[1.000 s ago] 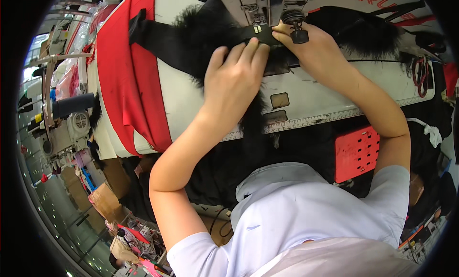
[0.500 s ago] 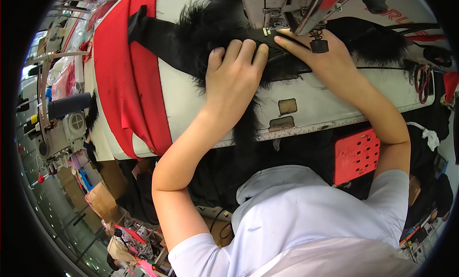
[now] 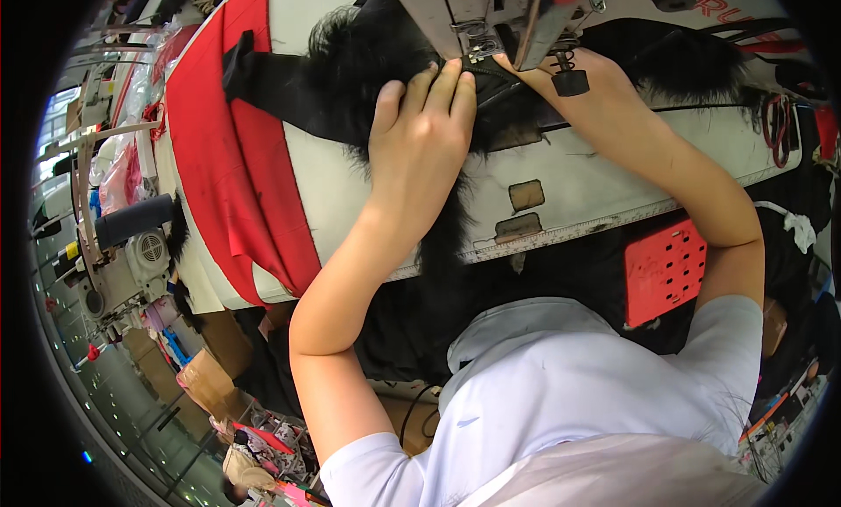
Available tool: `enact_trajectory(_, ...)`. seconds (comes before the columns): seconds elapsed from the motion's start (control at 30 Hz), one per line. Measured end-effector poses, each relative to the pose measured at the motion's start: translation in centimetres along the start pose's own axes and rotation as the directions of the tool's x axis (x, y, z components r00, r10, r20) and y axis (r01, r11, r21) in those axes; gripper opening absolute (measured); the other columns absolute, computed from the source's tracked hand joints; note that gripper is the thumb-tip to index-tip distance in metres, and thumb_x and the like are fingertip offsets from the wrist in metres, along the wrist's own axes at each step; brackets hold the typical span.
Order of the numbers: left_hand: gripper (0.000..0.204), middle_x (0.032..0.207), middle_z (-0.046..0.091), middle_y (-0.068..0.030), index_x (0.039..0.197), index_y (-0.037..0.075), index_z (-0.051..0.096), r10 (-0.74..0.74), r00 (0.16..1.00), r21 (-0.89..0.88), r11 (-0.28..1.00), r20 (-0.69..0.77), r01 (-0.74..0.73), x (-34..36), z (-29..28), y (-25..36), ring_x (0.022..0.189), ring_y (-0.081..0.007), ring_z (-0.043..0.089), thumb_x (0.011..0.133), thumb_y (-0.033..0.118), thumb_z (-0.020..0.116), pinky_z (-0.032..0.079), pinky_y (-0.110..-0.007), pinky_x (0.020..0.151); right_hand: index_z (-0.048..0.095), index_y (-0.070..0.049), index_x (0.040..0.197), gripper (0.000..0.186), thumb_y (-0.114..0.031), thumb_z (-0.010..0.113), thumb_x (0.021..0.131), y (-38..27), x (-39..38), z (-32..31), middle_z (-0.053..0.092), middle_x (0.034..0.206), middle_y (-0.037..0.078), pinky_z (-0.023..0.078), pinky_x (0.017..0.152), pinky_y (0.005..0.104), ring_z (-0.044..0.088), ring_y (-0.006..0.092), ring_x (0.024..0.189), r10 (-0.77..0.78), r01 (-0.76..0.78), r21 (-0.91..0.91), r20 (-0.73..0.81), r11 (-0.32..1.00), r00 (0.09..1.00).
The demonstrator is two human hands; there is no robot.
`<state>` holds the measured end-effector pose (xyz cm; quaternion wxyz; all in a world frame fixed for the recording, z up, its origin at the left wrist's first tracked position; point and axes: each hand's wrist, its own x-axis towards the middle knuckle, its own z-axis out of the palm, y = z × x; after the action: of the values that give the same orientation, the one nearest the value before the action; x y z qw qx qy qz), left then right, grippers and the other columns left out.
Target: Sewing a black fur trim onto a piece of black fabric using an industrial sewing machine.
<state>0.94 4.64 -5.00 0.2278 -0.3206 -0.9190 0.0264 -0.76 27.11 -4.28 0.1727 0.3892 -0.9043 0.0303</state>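
Black fabric with long fur point(image 3: 337, 91) lies bunched under the head of a sewing machine point(image 3: 491, 8). My left hand point(image 3: 420, 144) is closed over its near part, fingers bent side by side and fingertips close to the presser foot point(image 3: 480, 47); its thumb is hidden. A zip-like edge point(image 3: 491, 76) shows on the fabric between my hands. My right hand point(image 3: 587, 82) reaches in from the right, one fingertip against the fabric beside the foot. Machine parts cover its other fingers, so its grip cannot be made out.
Red cloth point(image 3: 232, 157) hangs over the table's left side. A measuring tape point(image 3: 543, 238) runs along the front edge of the pale tabletop point(image 3: 613, 165). Red-handled scissors point(image 3: 775, 130) lie at the right end. Below sits a red perforated panel point(image 3: 661, 275). Another machine motor point(image 3: 149, 253) stands left.
My left hand's fingers have moved forward, closer to the presser foot. The fabric under them has shifted slightly. The whole view has also moved a little.
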Motion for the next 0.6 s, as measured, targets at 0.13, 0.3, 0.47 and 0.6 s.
enact_trajectory(0.13,0.021,0.112,0.07,-0.0048,0.104,0.008,0.069,0.034,0.999,-0.079,0.996,-0.017,-0.035,0.5,0.3,-0.9,0.105,-0.0175,0.065,0.084,0.01,0.063,0.037,-0.033,0.099,0.067,-0.007,0.09,0.016,-0.007,0.062,0.075,-0.1,0.2,0.4,0.058,0.096,0.002,0.055,0.075,0.0242,0.06,0.0168,0.095,0.046,-0.042,0.062,-0.067,0.997,0.997)
enact_trajectory(0.3,0.009,0.112,0.07,-0.0061,0.093,0.008,0.063,0.028,0.999,-0.105,0.994,-0.028,-0.031,0.7,0.4,-0.9,0.106,-0.0198,0.066,0.085,0.009,0.063,0.039,-0.035,0.101,0.052,-0.018,0.141,0.067,0.005,0.057,0.079,-0.1,-0.2,0.6,0.062,0.096,0.01,0.051,0.081,0.0345,0.062,0.0259,0.088,0.118,-0.107,0.264,-0.026,0.959,0.993)
enact_trajectory(0.47,0.006,0.113,0.069,-0.0086,0.086,0.008,0.056,-0.059,0.998,-0.193,0.979,0.022,0.062,1.0,0.3,-1.2,0.109,-0.0223,0.065,0.084,0.007,0.061,0.041,-0.038,0.103,0.065,-0.006,0.093,0.015,-0.005,0.059,0.078,0.2,0.1,1.0,0.059,0.096,0.003,0.055,0.077,0.0271,0.06,0.0185,0.1,0.157,-0.157,0.185,0.017,0.97,0.987)
enact_trajectory(0.6,0.005,0.12,0.068,-0.0047,0.089,0.008,0.059,-0.026,0.999,-0.191,0.981,0.029,0.032,0.4,0.0,-2.6,0.11,-0.0219,0.064,0.085,0.006,0.059,0.04,-0.039,0.105,0.064,-0.004,0.09,0.014,-0.005,0.06,0.077,0.7,-0.1,1.5,0.059,0.094,0.004,0.055,0.077,0.0289,0.06,0.0199,0.1,0.115,-0.111,0.211,-0.004,0.971,0.993)
